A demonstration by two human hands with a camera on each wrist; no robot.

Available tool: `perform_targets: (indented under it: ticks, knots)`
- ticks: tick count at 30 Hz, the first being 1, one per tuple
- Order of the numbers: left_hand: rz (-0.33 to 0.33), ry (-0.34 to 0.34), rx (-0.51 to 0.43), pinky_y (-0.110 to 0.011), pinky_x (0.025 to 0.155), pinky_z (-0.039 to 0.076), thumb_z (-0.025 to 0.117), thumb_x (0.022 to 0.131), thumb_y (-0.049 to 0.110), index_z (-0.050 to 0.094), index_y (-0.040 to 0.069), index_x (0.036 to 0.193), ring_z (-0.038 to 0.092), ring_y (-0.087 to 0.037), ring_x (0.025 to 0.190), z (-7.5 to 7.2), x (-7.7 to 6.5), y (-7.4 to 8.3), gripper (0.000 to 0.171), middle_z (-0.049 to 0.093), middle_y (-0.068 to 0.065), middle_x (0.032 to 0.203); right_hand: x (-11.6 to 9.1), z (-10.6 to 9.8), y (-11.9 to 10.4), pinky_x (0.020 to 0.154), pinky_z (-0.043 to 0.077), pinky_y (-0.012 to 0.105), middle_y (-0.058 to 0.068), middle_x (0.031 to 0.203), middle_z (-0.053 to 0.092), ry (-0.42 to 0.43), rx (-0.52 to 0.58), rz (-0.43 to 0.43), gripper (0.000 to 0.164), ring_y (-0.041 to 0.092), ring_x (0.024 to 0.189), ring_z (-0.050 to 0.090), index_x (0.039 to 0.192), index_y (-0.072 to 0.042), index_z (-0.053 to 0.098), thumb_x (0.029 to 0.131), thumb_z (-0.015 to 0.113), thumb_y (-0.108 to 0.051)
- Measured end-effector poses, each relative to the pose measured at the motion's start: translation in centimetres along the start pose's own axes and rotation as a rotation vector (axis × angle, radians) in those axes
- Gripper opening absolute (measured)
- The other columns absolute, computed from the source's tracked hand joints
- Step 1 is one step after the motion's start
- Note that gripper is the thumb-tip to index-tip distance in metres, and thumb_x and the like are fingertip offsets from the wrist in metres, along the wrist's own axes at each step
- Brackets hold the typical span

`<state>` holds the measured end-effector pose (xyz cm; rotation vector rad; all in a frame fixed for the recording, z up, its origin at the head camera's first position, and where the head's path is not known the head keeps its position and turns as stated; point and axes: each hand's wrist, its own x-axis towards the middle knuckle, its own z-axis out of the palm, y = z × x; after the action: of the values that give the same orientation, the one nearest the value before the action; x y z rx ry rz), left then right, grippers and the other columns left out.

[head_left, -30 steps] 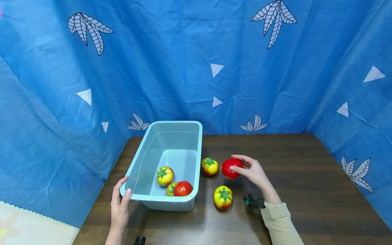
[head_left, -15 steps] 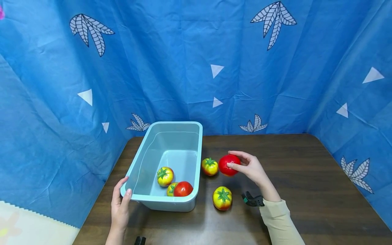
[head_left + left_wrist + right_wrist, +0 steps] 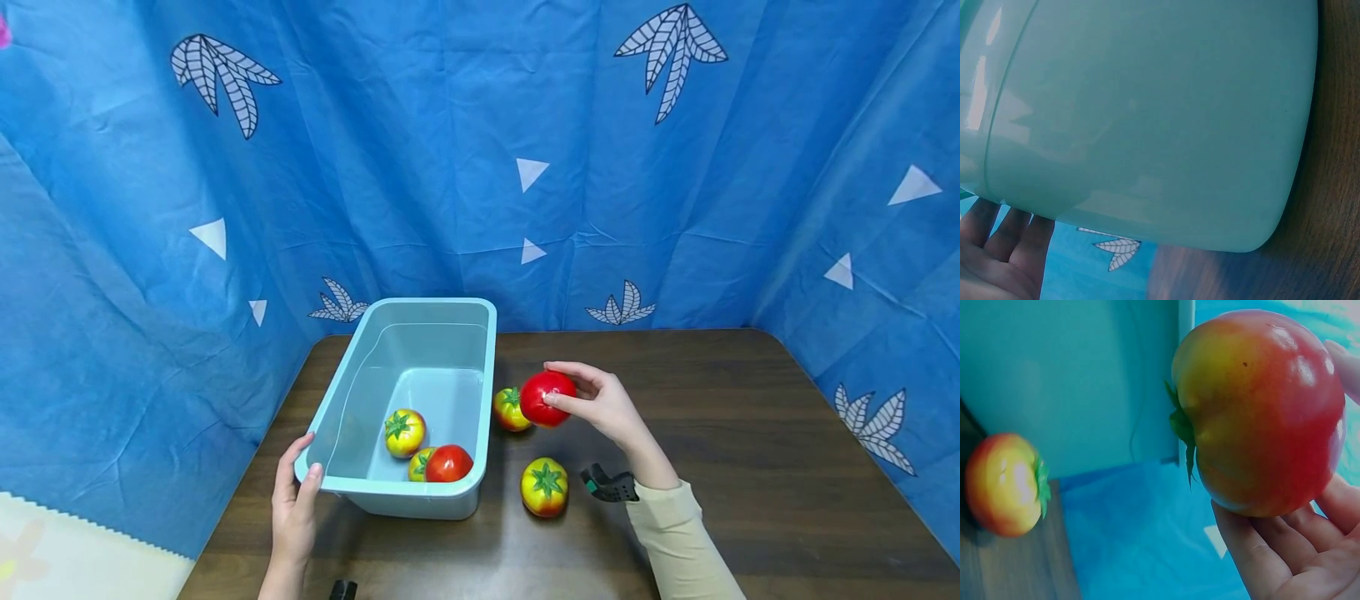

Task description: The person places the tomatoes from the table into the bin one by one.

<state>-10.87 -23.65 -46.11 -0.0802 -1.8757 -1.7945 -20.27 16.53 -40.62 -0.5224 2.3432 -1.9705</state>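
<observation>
While the right hand (image 3: pixel 609 408) grips one tomato (image 3: pixel 543 402), one bin (image 3: pixel 442 396) holds three.

Curtained-off tabletop nook, blue leaf-print cloth (image 3: pixel 450 167) behind, wood-grain table (image 3: pixel 765 450)

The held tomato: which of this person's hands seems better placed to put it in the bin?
Probably the right hand: it holds the tomato, just to the right of the light-blue bin. The left hand is farther from the tomato and grips the bin's near-left corner.
</observation>
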Motion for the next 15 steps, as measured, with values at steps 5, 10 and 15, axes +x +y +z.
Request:
perform_targets:
  ticks: [5,10,15]
  knots:
    - [-0.005,0.004,0.01,-0.02,0.086,0.033,0.042,0.093,-0.005,0.041,-0.002,0.136,0.038,-0.019,0.115,0.0,0.0,0.0,0.043,0.043,-0.003,0.132,0.2,0.7,-0.9,0.077,0.052,0.036,0.014,0.13,0.051,-0.012,0.019,-0.017,0.053,0.037,0.111,0.051,0.128,-0.008,0.056,0.079,0.074,-0.014]
    - [-0.024,0.006,0.027,-0.02,0.086,0.034,0.042,0.094,-0.003,0.041,-0.001,0.137,0.038,-0.018,0.116,0.1,0.0,0.1,0.043,0.042,-0.003,0.134,0.6,1.3,-1.5,0.076,0.052,0.037,0.012,0.129,0.052,-0.034,0.033,-0.036,0.05,0.035,0.11,0.052,0.127,-0.01,0.057,0.081,0.073,-0.015]
    - [-0.019,0.011,0.031,-0.02,0.086,0.034,0.042,0.094,-0.003,0.042,0.001,0.137,0.038,-0.017,0.116,0.1,0.0,0.1,0.043,0.042,-0.004,0.134,1.0,2.0,-2.3,0.076,0.052,0.037,0.012,0.128,0.054,-0.057,0.058,-0.069,0.049,0.033,0.108,0.054,0.127,-0.01,0.057,0.081,0.072,-0.015]
